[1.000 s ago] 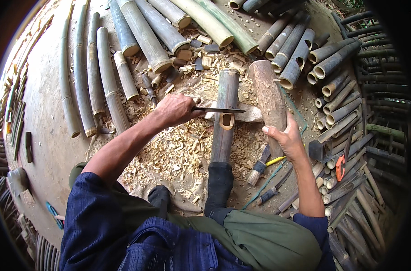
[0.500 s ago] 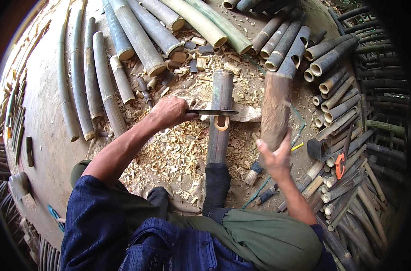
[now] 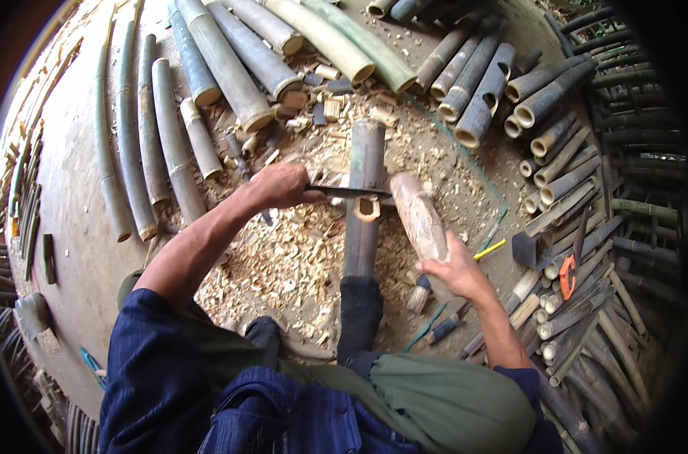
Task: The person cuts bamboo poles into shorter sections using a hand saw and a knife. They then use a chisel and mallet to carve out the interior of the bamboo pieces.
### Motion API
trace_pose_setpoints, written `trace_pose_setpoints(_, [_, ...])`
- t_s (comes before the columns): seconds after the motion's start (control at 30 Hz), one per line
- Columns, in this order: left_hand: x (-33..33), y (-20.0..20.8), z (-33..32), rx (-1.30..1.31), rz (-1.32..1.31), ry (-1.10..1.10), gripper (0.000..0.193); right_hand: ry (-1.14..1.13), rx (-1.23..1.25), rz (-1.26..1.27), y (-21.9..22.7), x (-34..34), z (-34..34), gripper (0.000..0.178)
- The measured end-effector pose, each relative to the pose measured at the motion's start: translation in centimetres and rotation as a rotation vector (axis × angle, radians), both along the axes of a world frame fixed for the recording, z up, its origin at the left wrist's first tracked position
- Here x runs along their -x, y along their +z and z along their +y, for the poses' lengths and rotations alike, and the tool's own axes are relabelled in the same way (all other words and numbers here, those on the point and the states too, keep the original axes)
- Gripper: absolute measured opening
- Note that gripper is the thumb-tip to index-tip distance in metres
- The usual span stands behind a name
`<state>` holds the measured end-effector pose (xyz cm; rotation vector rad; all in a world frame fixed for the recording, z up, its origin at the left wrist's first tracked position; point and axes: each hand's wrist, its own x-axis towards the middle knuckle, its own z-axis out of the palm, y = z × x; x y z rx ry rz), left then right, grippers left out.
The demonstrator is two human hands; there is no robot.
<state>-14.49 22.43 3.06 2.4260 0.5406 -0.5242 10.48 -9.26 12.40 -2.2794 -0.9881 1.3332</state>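
Note:
My left hand (image 3: 283, 184) is closed round the handle of a dark knife (image 3: 340, 191). Its blade lies across an upright-looking bamboo tube (image 3: 367, 151), just beyond a pale-edged hole (image 3: 367, 209) cut in the tube's wall. Wrapped in my right hand (image 3: 459, 268) is the narrow end of a thick wooden club (image 3: 419, 216), worn and fibrous along its side. The club's broad end is at the blade's tip and seems to meet it. A dark-covered foot (image 3: 359, 310) of mine is at the tube's near end.
Wood chips (image 3: 283, 272) cover the ground round the tube. Long bamboo poles (image 3: 230, 68) lie at the far side, and cut tubes (image 3: 563, 185) are stacked at the right. An orange-handled saw (image 3: 568, 274) rests on them. A thin green cord (image 3: 501, 219) runs nearby.
The club in my right hand has swung left and down from beside the tube to the knife's tip. The left hand has barely moved, with the blade still across the tube.

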Motion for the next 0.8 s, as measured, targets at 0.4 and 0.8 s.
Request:
trace_pose_setpoints(0.4, [0.1,0.1,0.3,0.001,0.102,0.030,0.060,-0.088,-0.205,0.092,-2.2,0.0,-0.7,0.091])
trace_pose_setpoints(0.8, [8.0,1.3,-4.6,-0.240,-0.207,0.094,0.029,-0.176,-0.359,-0.001,0.1,0.1,2.2,0.080])
